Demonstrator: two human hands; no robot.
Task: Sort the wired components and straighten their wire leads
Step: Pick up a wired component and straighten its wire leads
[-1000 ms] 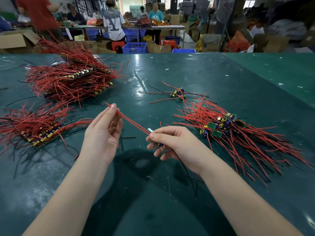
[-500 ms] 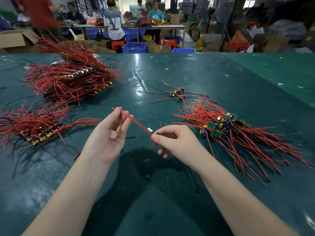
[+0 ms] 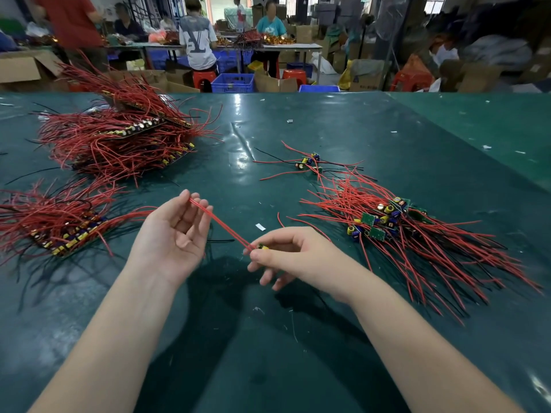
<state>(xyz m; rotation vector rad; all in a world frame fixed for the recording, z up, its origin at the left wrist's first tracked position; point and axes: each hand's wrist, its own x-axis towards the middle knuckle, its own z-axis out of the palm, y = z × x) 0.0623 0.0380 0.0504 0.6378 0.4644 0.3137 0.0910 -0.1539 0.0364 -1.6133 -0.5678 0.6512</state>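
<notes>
The left hand [image 3: 176,236] is loosely open, fingertips [image 3: 195,201] touching the far ends of two red wires [image 3: 226,228]. These run taut to the right hand [image 3: 293,254], whose fingers pinch the small part [image 3: 263,247]. No readable writing.

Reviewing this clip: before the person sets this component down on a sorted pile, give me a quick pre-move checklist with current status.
1. Component pinched in right hand: ok.
2. Red leads run straight between the hands: ok.
3. Left hand fingers closed on the lead tips: not ok, the hand is open and the leads only lie across the fingertips.
4. Black lead straightened: cannot tell, not clearly visible.
5. Near-left pile reachable with no obstacle: ok.
6. Unsorted pile apart from the held leads: ok.
</notes>
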